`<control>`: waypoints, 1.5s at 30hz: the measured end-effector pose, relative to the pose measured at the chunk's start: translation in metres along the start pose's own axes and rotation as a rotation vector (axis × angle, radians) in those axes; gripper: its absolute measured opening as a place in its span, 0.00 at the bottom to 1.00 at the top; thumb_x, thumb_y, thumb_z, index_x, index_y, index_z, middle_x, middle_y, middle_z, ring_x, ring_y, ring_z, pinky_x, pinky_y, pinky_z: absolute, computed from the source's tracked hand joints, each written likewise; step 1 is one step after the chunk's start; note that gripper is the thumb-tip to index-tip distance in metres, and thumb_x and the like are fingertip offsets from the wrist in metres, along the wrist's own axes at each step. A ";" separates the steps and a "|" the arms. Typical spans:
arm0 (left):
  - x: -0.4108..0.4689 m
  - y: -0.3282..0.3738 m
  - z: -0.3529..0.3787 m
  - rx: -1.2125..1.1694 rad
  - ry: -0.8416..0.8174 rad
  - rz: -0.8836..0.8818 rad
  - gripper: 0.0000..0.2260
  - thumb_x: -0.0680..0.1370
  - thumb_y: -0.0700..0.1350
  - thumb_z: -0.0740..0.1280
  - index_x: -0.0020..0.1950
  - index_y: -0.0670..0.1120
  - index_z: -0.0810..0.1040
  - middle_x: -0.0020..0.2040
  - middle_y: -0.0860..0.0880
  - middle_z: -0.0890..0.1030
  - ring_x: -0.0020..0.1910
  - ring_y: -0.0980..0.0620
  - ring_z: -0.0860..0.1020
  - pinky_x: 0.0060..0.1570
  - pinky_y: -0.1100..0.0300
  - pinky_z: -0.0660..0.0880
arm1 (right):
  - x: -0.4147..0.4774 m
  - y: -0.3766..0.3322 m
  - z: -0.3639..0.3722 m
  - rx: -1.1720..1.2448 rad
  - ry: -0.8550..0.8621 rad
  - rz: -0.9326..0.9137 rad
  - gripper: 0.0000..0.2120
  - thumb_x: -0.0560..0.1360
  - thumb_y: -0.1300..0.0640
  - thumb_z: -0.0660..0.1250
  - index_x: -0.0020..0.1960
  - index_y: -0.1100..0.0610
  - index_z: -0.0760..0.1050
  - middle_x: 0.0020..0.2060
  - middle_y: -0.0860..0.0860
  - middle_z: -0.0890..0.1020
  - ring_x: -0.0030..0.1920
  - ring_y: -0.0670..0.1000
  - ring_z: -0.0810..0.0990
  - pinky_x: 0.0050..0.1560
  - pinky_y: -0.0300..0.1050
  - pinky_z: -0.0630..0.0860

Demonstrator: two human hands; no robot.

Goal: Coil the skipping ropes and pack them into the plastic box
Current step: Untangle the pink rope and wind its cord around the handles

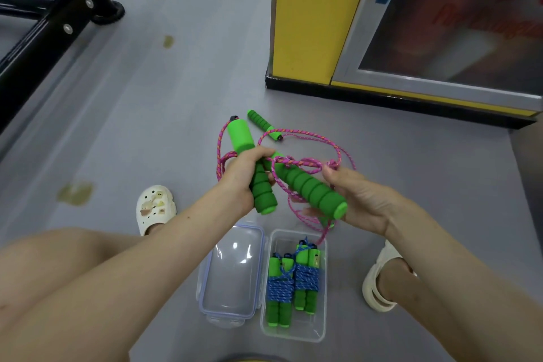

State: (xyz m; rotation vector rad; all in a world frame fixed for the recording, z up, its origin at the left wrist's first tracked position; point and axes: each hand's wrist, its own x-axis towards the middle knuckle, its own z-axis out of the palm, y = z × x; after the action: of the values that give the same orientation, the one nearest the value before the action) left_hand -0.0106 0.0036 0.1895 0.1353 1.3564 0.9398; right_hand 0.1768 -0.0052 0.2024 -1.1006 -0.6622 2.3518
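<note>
Left hand (244,175) fist closed round one green ribbed foam handle (239,134) of the pink braided skipping rope (305,162), held above the grey floor (176,126). Right hand (360,200) pinches the rope's loops, second green foam handle (311,189) lying across its fingers. Third green handle (261,122) on the floor beyond. Clear rectangular plastic box (293,338) below holds two coiled blue-rope bundles (280,288); clear lid (232,282) just beside it, on its left

Two blue-corded, green foam-handled bundles (280,288) fill most of the clear plastic box (311,330); room remains at its near right corner. My pink braided rope (308,162) dangles over its far rim; the transparent lid (232,270) blocks its left.
</note>
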 end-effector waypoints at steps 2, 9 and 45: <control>0.000 0.003 -0.001 -0.032 0.024 0.012 0.06 0.73 0.39 0.69 0.38 0.44 0.74 0.26 0.49 0.76 0.22 0.54 0.72 0.27 0.64 0.74 | -0.001 -0.001 -0.002 0.033 0.017 -0.036 0.44 0.49 0.55 0.85 0.62 0.58 0.72 0.52 0.62 0.82 0.48 0.61 0.83 0.39 0.49 0.82; -0.001 0.013 -0.001 -0.075 0.103 0.117 0.06 0.73 0.38 0.70 0.39 0.42 0.75 0.26 0.49 0.78 0.22 0.53 0.73 0.25 0.65 0.72 | 0.005 -0.007 0.000 -0.123 0.275 -0.013 0.20 0.68 0.47 0.69 0.55 0.58 0.76 0.29 0.56 0.79 0.24 0.49 0.68 0.19 0.35 0.64; 0.013 0.042 -0.026 -0.023 0.481 0.292 0.06 0.76 0.44 0.68 0.47 0.44 0.73 0.34 0.49 0.73 0.27 0.53 0.74 0.31 0.62 0.70 | -0.005 -0.024 -0.059 -0.179 1.209 -0.299 0.16 0.77 0.69 0.53 0.51 0.59 0.78 0.31 0.53 0.72 0.25 0.48 0.61 0.17 0.35 0.57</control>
State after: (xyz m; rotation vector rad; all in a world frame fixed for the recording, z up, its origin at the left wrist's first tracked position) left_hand -0.0545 0.0282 0.1973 0.0933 1.7991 1.2877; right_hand 0.2317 0.0245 0.1863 -1.9967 -0.4852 1.0400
